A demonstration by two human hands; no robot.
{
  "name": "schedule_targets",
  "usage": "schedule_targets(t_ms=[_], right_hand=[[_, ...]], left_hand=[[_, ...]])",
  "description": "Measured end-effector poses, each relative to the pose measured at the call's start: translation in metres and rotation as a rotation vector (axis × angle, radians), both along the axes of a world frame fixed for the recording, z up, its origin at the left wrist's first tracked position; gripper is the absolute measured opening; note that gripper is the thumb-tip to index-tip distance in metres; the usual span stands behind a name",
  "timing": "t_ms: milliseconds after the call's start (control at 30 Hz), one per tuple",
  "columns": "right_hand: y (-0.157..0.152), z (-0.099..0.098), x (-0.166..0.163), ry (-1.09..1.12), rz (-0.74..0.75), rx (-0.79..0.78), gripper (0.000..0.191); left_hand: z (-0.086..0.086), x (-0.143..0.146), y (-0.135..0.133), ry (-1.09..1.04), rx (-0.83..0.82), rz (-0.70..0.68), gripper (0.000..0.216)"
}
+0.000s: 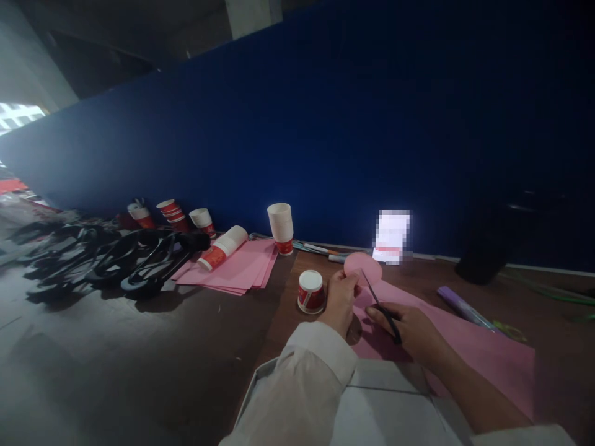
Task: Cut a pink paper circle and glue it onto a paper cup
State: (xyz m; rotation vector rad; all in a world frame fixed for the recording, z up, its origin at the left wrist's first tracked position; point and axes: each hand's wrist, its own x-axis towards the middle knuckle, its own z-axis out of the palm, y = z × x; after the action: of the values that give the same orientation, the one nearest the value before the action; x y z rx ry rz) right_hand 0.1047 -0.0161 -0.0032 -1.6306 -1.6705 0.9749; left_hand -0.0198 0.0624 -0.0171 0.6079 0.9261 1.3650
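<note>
Left of the upturned cup (311,292), a pile of pink sheets (255,263) carries a lying cup stack (224,248). Behind the cup, slightly left, stands another stack (281,228). Just right of the cup, the left hand (341,300) pinches a round pink paper (365,266). Farther right of it, the right hand (411,328) holds scissors (395,331), fingers closed on the handle, above a large pink sheet (488,350).

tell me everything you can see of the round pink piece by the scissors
The round pink piece looks like thin, plain paper, lighter than the larger pink sheet next to it. Its outline is a smooth oval in this view. The left hand has it by the lower-left edge. A blade of the scissors, held in the right hand, overlaps its lower part; whether it is cutting is unclear.
</note>
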Motion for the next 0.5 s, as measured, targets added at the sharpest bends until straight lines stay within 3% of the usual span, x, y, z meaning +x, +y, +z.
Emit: schedule_targets(t_ms=[500], right_hand=[[0.0005, 0.0037, -0.003, -0.01, -0.001, -0.008, 0.037]], left_hand=[[-0.0032, -0.0008, 0.0005, 0.03, 0.022, 0.0, 0.034]])
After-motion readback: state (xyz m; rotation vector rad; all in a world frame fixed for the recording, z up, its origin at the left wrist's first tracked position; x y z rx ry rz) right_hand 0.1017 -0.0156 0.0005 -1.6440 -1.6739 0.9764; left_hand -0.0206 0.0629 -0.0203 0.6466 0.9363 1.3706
